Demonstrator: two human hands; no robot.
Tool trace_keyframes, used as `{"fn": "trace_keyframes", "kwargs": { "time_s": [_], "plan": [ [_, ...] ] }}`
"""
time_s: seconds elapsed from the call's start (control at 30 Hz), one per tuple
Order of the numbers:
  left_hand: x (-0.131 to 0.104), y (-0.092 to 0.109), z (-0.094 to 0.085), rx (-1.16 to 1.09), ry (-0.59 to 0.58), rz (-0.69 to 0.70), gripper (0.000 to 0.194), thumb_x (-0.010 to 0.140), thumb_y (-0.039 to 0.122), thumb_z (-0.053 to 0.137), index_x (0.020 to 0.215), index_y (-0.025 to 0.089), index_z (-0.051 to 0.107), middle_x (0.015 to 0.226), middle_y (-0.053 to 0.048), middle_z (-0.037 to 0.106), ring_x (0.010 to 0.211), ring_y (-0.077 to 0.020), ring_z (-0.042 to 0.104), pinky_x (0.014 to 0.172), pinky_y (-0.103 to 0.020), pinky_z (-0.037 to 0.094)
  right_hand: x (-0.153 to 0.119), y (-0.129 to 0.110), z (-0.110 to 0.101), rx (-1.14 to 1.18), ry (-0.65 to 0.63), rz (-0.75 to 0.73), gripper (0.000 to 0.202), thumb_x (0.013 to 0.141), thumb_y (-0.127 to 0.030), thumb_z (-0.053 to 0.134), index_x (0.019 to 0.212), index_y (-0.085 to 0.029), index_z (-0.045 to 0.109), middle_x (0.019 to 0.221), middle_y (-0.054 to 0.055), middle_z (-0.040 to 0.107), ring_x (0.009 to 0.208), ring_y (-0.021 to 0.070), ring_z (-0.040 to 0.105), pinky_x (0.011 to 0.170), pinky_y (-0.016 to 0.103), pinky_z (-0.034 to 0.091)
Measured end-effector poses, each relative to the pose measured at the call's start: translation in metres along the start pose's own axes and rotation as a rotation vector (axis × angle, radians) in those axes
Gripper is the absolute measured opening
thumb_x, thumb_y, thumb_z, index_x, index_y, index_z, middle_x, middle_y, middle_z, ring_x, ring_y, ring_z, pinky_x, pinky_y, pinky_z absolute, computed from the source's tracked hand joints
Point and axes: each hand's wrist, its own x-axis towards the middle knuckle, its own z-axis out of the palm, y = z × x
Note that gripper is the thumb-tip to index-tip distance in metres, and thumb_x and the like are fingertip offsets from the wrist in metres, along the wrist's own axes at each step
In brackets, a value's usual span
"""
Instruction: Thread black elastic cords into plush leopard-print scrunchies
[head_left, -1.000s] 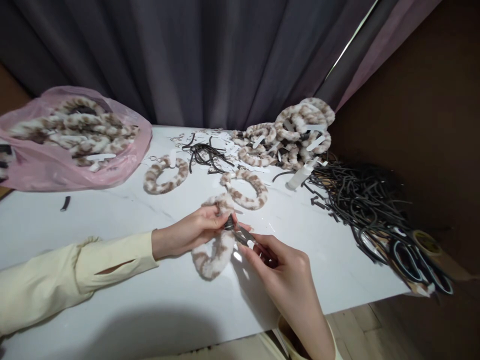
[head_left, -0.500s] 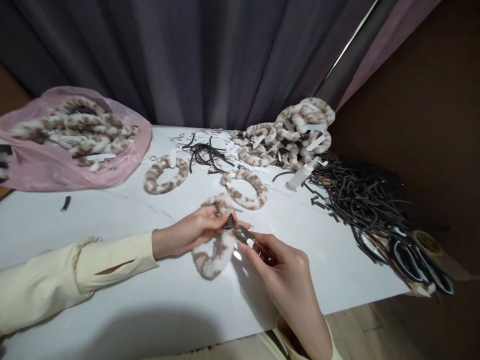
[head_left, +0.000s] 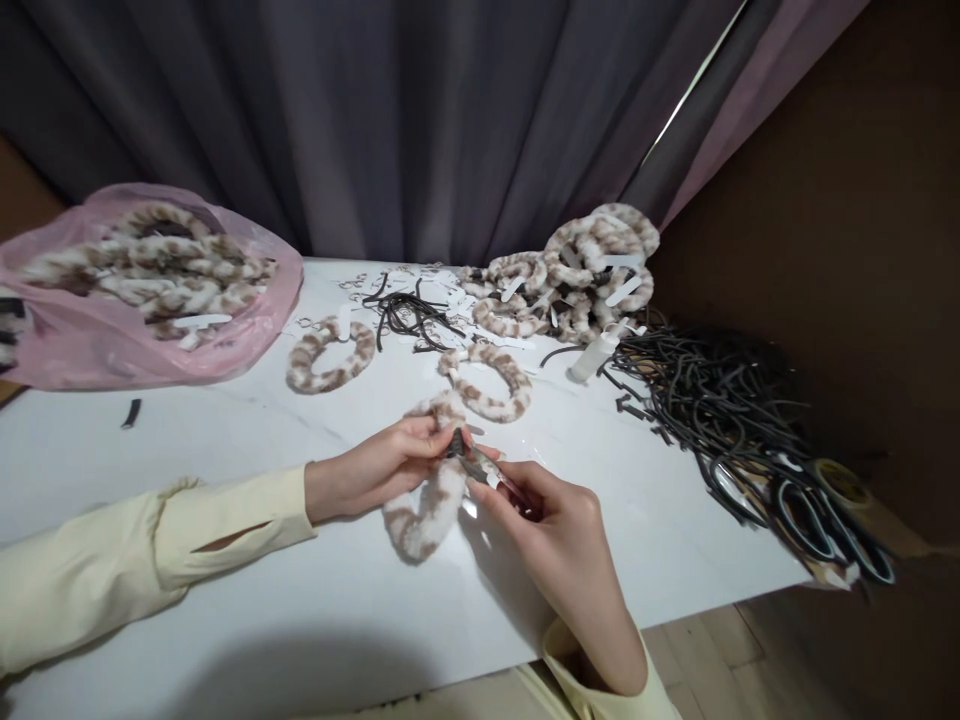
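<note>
My left hand (head_left: 412, 447) is closed around the side of a fluffy white-and-brown ring (head_left: 421, 525), which it holds just above the table. A dark wrapped band (head_left: 456, 442) shows on the ring beside my left thumb. In my closed right hand (head_left: 551, 530) is a small pair of scissors (head_left: 487, 470), its blades touching or very near that band. The handles are partly hidden by my fingers. Beyond my hands lie two more fluffy rings, one at the left (head_left: 330, 355) with a white tag and one nearer (head_left: 495, 383).
A pink plastic bag (head_left: 259, 345) of fluffy strips or rings sits at the left. Tagged rings are heaped (head_left: 592, 265) at the back right, near a small white bottle (head_left: 592, 357). Black cords (head_left: 720, 400) pile at the right, with large scissors (head_left: 806, 520) at the table edge.
The scissor blades have come together at the dark band, where they stood apart before. The view has shifted slightly; the ring stays in my left hand.
</note>
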Motion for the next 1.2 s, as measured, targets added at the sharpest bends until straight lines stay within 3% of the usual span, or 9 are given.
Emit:
{"fn": "trace_keyframes", "kwargs": {
  "time_s": [0.27,0.63,0.9,1.2],
  "plan": [
    [0.001,0.005,-0.004,-0.066,-0.063,-0.007,0.010,0.076,0.018,0.061,0.078,0.009,0.064,0.090,-0.013,0.068,0.101,-0.0270,0.058,0.093,-0.035,0.038,-0.005,0.001,-0.002,0.154,-0.003,0.136,0.023,0.073,-0.035,0.063,0.078,-0.012,0.068,0.057,0.000,0.054,0.050,0.0085,0.041,0.047,0.020,0.035],
    [0.001,0.007,-0.006,-0.143,-0.043,0.002,0.020,0.077,0.011,0.053,0.091,0.007,0.067,0.092,-0.014,0.070,0.106,-0.0280,0.058,0.101,-0.038,0.031,-0.006,0.003,0.001,-0.012,0.106,-0.030,0.020,0.078,-0.031,0.059,0.076,-0.013,0.066,0.053,-0.002,0.049,0.048,0.0079,0.039,0.046,0.019,0.034],
    [-0.001,0.007,-0.012,-0.122,-0.101,-0.028,0.023,0.079,0.014,0.055,0.099,0.011,0.064,0.109,-0.017,0.065,0.111,-0.0307,0.055,0.103,-0.045,0.027,-0.008,0.002,0.002,-0.024,0.070,-0.075,0.018,0.078,-0.029,0.059,0.075,-0.012,0.066,0.052,-0.002,0.052,0.047,0.0076,0.040,0.045,0.018,0.035],
    [-0.001,0.006,-0.011,-0.091,-0.116,-0.031,0.021,0.080,0.012,0.053,0.098,0.010,0.063,0.111,-0.017,0.064,0.112,-0.0296,0.054,0.102,-0.043,0.028,-0.008,0.003,0.002,-0.039,0.071,-0.082,0.017,0.078,-0.028,0.059,0.076,-0.013,0.066,0.054,-0.001,0.053,0.047,0.0076,0.041,0.045,0.018,0.036]
  ]
}}
